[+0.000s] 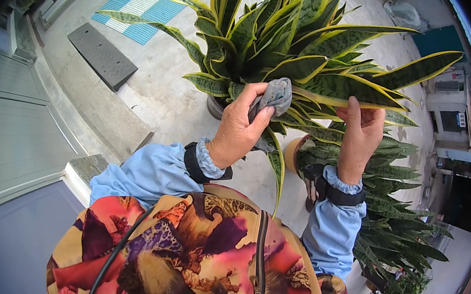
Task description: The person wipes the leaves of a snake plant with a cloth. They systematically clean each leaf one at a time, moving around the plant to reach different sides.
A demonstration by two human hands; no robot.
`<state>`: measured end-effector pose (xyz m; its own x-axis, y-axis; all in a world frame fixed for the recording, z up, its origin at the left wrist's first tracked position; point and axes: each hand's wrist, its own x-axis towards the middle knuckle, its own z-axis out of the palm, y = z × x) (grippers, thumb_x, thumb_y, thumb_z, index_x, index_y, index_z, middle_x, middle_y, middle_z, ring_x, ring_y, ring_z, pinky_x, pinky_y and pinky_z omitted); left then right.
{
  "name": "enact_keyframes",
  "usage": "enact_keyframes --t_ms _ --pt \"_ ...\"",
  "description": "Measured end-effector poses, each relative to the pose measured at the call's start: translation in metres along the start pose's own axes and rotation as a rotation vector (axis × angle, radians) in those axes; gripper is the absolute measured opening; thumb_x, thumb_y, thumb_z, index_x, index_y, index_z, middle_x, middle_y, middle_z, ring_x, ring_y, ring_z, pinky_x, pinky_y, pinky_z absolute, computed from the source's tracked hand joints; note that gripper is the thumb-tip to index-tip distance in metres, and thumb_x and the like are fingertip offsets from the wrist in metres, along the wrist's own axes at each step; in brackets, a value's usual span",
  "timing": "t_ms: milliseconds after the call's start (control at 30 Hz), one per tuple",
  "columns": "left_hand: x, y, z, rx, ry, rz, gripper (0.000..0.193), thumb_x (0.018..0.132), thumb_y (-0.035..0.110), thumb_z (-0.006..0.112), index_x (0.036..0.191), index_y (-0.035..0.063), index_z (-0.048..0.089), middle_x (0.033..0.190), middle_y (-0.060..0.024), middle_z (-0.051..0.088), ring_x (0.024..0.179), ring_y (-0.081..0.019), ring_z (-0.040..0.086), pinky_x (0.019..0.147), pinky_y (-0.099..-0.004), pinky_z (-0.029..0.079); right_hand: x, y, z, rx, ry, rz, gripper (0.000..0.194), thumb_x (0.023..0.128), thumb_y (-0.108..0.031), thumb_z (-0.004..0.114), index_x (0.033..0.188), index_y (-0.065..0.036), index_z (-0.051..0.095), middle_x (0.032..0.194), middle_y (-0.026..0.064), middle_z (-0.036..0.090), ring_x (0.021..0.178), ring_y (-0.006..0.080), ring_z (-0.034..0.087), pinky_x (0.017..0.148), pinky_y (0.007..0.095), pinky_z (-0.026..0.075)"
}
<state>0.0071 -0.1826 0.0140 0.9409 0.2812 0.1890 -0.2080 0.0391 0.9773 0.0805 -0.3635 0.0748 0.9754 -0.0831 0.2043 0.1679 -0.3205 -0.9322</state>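
A large snake plant (253, 46) with yellow-edged leaves stands in a dark pot (214, 107) in front of me. My left hand (238, 125) holds a crumpled grey cloth (274, 96) between thumb and fingers, close to the base of a broad leaf (345, 89) that points right. My right hand (359, 132) pinches that leaf's lower edge near its tip, thumb in front and the fingers partly hidden behind. Part of the cloth hangs below my left hand, beside a drooping leaf (278, 166).
A terracotta-coloured pot (291, 153) and more snake plants (388, 203) stand at the right. On the concrete floor at the left lie a dark ramp block (102, 56) and a blue and white mat (139, 11). A concrete step (107, 103) runs beside a grey door (19, 132).
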Motion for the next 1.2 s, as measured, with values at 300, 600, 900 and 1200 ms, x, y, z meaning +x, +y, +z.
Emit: enact_keyframes --t_ms 300,600,900,1200 --pt "0.054 -0.029 0.030 0.281 -0.220 0.337 0.030 0.082 -0.004 0.050 0.110 0.0005 0.060 0.107 -0.0189 0.061 0.098 -0.0389 0.059 0.085 -0.0425 0.048 -0.001 0.006 0.001 0.075 -0.012 -0.015 0.019 0.095 -0.012 0.060 0.108 0.002 0.056 0.086 0.0054 0.063 0.071 0.0106 0.062 0.064 0.0244 0.053" --pt "0.067 -0.066 0.018 0.726 -0.279 -0.027 0.036 0.082 0.003 0.043 0.114 0.0005 0.060 0.116 -0.0244 0.059 0.102 -0.0444 0.055 0.086 -0.0505 0.046 -0.005 0.009 0.002 0.113 -0.061 -0.042 0.020 0.096 -0.015 0.059 0.107 0.001 0.056 0.091 0.0064 0.062 0.077 0.0129 0.064 0.068 0.0262 0.058" --pt "0.065 -0.076 0.017 0.713 -0.320 -0.091 0.038 0.080 -0.001 0.044 0.115 -0.0001 0.058 0.112 -0.0243 0.058 0.104 -0.0450 0.054 0.090 -0.0496 0.044 0.001 0.006 0.005 0.071 -0.032 -0.022 0.022 0.096 -0.016 0.058 0.110 0.000 0.054 0.090 0.0069 0.062 0.075 0.0128 0.064 0.068 0.0259 0.058" --pt "0.042 0.003 0.030 0.318 -0.375 0.316 0.036 0.077 -0.012 0.045 0.110 -0.0045 0.058 0.107 -0.0207 0.060 0.098 -0.0378 0.059 0.085 -0.0374 0.049 0.005 0.007 0.007 0.167 -0.020 0.013 0.017 0.096 -0.012 0.059 0.100 0.002 0.052 0.088 0.0062 0.062 0.075 0.0108 0.062 0.065 0.0232 0.054"
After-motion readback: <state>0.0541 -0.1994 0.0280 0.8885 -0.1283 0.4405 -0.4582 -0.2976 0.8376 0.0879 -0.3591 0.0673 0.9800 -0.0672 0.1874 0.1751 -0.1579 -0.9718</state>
